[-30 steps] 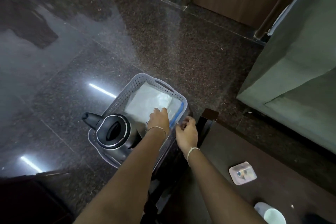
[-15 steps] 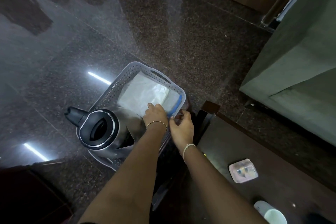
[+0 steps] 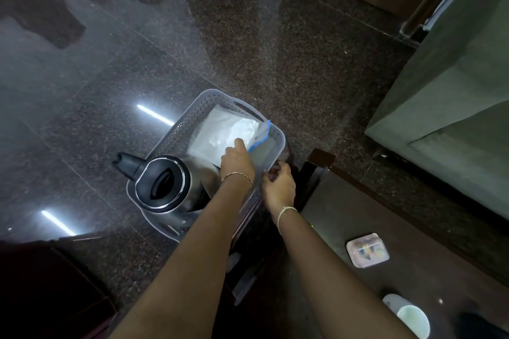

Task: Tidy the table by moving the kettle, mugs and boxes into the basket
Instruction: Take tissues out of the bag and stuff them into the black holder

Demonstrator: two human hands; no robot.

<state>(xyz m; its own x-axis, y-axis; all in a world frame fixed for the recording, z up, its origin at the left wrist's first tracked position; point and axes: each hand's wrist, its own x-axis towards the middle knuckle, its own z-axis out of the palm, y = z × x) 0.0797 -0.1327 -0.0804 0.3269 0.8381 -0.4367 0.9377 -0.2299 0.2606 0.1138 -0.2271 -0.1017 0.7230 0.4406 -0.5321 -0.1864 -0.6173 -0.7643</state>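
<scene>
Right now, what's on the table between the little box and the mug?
Nothing: in the head view, the dark table is bare between the box and the mug.

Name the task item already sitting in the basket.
The kettle, standing in the basket; the small box and mug remain on the table.

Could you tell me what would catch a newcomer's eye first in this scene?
Probably the steel kettle with its black lid, standing in the near end of the pale basket at centre. Next, the two bare arms reaching in: the left hand rests on a white bag in the basket, and the right hand is at the basket's rim. A small box and a mug remain on the dark table at lower right.
</scene>
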